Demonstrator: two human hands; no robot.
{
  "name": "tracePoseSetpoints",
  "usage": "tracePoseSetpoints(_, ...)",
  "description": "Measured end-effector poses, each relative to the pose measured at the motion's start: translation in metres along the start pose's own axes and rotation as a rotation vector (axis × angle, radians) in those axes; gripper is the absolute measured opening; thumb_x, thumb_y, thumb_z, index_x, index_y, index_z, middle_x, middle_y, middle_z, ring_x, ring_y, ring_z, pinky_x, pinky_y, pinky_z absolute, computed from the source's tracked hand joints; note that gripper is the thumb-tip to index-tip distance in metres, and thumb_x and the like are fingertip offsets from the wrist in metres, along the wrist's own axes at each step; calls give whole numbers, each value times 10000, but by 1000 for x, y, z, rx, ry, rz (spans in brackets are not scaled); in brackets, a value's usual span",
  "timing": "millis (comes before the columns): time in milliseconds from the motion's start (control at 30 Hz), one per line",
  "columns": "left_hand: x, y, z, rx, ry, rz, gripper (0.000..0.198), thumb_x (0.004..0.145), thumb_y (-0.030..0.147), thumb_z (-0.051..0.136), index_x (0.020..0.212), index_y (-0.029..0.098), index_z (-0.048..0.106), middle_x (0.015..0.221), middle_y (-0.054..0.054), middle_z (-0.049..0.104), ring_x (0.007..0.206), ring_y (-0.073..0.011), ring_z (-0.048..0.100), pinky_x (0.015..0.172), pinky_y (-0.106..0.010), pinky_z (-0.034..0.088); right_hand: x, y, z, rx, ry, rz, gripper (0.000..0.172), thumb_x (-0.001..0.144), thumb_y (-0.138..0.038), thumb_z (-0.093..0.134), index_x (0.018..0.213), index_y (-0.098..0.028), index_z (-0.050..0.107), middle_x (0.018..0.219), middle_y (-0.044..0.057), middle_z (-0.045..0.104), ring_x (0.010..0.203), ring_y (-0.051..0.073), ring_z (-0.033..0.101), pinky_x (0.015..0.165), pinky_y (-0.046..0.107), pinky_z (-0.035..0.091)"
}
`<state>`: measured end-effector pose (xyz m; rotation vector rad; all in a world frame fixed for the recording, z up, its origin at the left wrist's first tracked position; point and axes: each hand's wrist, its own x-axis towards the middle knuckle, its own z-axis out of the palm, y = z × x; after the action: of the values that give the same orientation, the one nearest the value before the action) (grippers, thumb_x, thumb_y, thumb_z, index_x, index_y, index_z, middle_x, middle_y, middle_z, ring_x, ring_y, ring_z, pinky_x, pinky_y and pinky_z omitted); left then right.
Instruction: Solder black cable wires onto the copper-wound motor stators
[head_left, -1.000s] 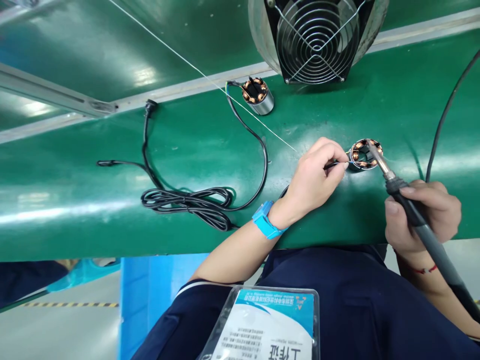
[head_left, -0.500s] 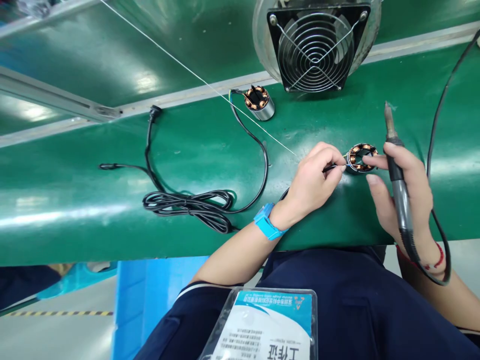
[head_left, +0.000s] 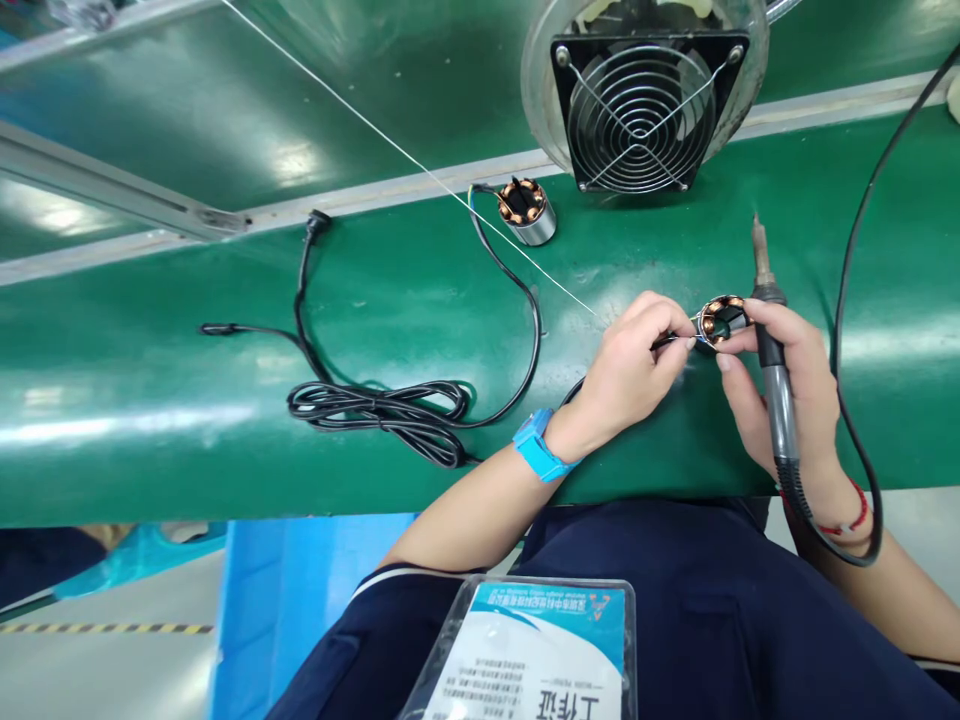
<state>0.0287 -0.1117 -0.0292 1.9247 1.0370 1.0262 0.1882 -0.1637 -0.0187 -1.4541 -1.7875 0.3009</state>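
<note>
My left hand, a blue band on its wrist, pinches the end of a black power cable where thin wires come out. Those wires lead to the copper-wound motor stator just right of the fingertips. My right hand grips a soldering iron, its tip pointing up and away from the stator. The thumb and a finger of this hand are at the stator's right and near rim, by the wires. Whether they pinch a wire is too small to tell.
A second stator stands at the back, wired to a coiled black cable with a plug. A fan with a wire guard stands behind. Thin white wire slants down toward my left hand. The iron's cord runs along the right.
My right hand has moved left with the soldering iron, and its finger has come out of the stator's middle to the rim. The left hand keeps its pinch.
</note>
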Motion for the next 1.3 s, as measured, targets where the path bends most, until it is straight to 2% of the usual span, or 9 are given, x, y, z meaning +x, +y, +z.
tracePoseSetpoints(133, -2, 0, 2, -31, 24, -2, 151, 812, 34, 548, 777, 179, 530, 841, -10, 585, 813, -108, 547, 724, -241, 458, 0, 0, 0, 2, -14, -11, 423, 893, -231, 564, 1298, -309, 464, 938, 9, 679, 973, 233, 630, 887, 438, 477)
tracePoseSetpoints(233, -1, 1, -1, -85, -3, -130, 148, 808, 69, 566, 891, 181, 518, 897, -12, 588, 701, -82, 525, 656, -229, 454, 1, 1, 0, 3, -13, -9, 472, 879, -219, 573, 1318, -329, 439, 932, -1, 674, 969, 233, 626, 884, 440, 478)
tracePoseSetpoints(333, 3, 0, -11, -126, -136, -291, 176, 811, 138, 598, 964, 170, 519, 864, -1, 604, 594, -61, 485, 580, -218, 424, 6, 5, -2, -8, -39, -15, 517, 859, -216, 575, 1341, -310, 412, 988, 19, 670, 984, 244, 615, 893, 466, 473)
tracePoseSetpoints(400, 8, -1, -18, -167, -275, -371, 55, 839, 197, 580, 869, 157, 556, 724, 19, 584, 571, -70, 476, 548, -214, 393, 12, 10, -2, -20, -96, -41, 552, 829, -234, 600, 1345, -288, 409, 1098, 48, 661, 1058, 266, 596, 929, 490, 455)
tracePoseSetpoints(467, 13, -1, -24, -268, -367, -444, 126, 863, 222, 548, 763, 149, 572, 643, 24, 561, 556, -70, 467, 534, -209, 373, 19, 16, -2, -13, -174, -65, 575, 801, -255, 627, 1336, -273, 418, 1210, 68, 633, 1146, 286, 566, 975, 503, 429)
tracePoseSetpoints(667, 16, 7, -29, -625, -247, -705, 190, 837, 207, 579, 661, 138, 557, 584, 36, 524, 480, -26, 387, 458, -161, 280, 27, 19, 2, 53, -210, -19, 499, 796, -232, 610, 1271, -264, 463, 1075, 35, 693, 1070, 250, 619, 991, 486, 430)
tracePoseSetpoints(867, 15, 17, -30, -787, -242, -859, 204, 815, 207, 604, 639, 121, 546, 508, 54, 439, 419, -3, 290, 422, -149, 179, 23, 17, -2, 147, -248, 146, 529, 777, -257, 649, 1275, -276, 475, 1034, 8, 697, 1024, 227, 641, 940, 433, 493)
tracePoseSetpoints(1133, 16, 16, -31, -873, -269, -895, 180, 796, 202, 575, 642, 111, 563, 504, 53, 426, 412, -6, 287, 422, -160, 171, 24, 21, -8, 142, -298, 146, 533, 787, -260, 653, 1288, -300, 476, 1085, 13, 692, 1090, 262, 613, 934, 463, 497)
tracePoseSetpoints(1300, 15, 10, -32, -745, -234, -828, 120, 706, 178, 638, 625, 123, 568, 501, 53, 470, 432, -14, 322, 435, -170, 192, 17, 22, -7, 108, -293, -56, 563, 818, -273, 646, 1337, -294, 429, 1124, 32, 686, 1115, 255, 601, 1003, 480, 440)
